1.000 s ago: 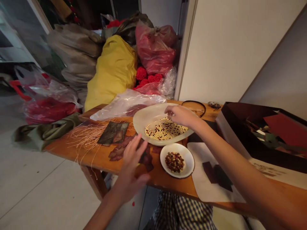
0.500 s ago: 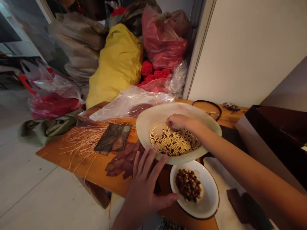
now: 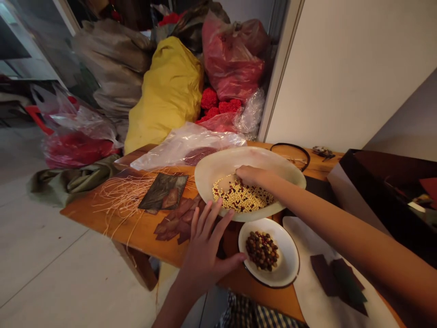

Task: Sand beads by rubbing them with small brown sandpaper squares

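A large pale oval bowl (image 3: 287,175) holds a heap of small round yellow and dark-red beads or seeds (image 3: 244,198). My right hand (image 3: 251,175) reaches into it, fingers closed and pointing down at the heap's far edge. What they pinch, if anything, is hidden. My left hand (image 3: 210,248) is open, fingers spread, at the bowl's near left rim; I cannot tell whether it touches. Its thumb lies by the left rim of a smaller white dark-rimmed bowl (image 3: 288,257), which contains larger brown, red and yellowish round pieces (image 3: 262,250).
On the wooden table (image 3: 146,234) lie pale strings (image 3: 118,196), a dark sheet (image 3: 159,191), reddish-brown pieces (image 3: 174,223) and a clear plastic bag (image 3: 164,152). A dark box (image 3: 385,182) stands right, beside dark flat pieces (image 3: 337,280). Behind is a yellow sack (image 3: 167,95).
The view has shifted slightly, and both bowls appear a little higher and smaller in it. My right hand stays at the heap with fingers closed; my left hand remains spread by the rim.
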Available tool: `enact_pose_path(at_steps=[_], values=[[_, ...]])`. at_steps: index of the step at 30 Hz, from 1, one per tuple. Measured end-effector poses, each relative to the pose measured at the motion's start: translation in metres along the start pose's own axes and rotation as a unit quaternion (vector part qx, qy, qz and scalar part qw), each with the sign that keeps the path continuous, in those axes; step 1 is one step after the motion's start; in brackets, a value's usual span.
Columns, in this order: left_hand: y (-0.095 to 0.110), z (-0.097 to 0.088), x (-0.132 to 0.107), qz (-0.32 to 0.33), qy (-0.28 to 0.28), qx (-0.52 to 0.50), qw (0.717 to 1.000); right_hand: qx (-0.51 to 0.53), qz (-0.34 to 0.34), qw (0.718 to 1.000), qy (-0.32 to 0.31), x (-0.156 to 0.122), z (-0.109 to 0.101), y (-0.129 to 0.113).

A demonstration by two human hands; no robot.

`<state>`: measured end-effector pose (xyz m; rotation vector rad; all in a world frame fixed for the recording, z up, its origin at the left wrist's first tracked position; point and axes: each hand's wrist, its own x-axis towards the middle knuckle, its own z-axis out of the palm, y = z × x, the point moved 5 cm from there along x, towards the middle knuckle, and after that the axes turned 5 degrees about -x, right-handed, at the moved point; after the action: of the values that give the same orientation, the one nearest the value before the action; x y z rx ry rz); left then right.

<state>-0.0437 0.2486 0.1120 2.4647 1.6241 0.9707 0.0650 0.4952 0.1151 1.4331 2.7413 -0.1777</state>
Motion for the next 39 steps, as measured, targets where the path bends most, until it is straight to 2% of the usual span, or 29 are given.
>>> enact_pose_path(at_steps=[2,4,9,12,16,19,23,26,32,37,39], values=[[0.0,-0.001,0.001,-0.006,-0.001,-0.006,1.0,-0.01,0.009,0.999,-0.041,-0.002,0.003,-0.001],[0.001,-0.002,0.001,-0.008,0.0,-0.014,1.0,-0.01,0.017,0.999,-0.051,-0.005,0.002,-0.001],[0.003,-0.006,0.002,-0.008,0.022,-0.031,0.999,0.01,0.012,1.0,-0.019,-0.018,-0.018,0.006],[0.004,-0.008,0.01,-0.015,0.066,-0.048,0.997,0.036,-0.005,0.999,0.015,-0.037,-0.037,0.007],[0.004,-0.01,0.024,-0.003,0.108,-0.092,0.99,0.066,-0.035,0.995,0.07,-0.076,-0.056,0.004],[0.003,-0.013,0.028,0.008,0.1,-0.113,0.989,0.07,-0.036,0.988,0.13,-0.112,-0.071,0.005],[0.002,-0.02,0.022,0.016,0.093,-0.127,0.987,0.06,-0.013,0.974,0.216,-0.164,-0.096,0.013],[0.002,-0.025,0.015,0.021,0.086,-0.123,0.988,0.047,0.001,0.974,0.221,-0.202,-0.106,0.018],[-0.003,-0.031,0.012,0.033,0.071,-0.101,0.992,0.046,0.022,0.983,0.178,-0.274,-0.096,0.026],[-0.005,-0.038,0.011,0.027,0.073,-0.087,0.993,0.123,0.043,0.982,0.134,-0.324,-0.068,0.025],[0.006,-0.041,0.001,0.014,0.113,-0.08,0.99,0.153,0.053,0.979,0.125,-0.34,-0.053,0.024]])
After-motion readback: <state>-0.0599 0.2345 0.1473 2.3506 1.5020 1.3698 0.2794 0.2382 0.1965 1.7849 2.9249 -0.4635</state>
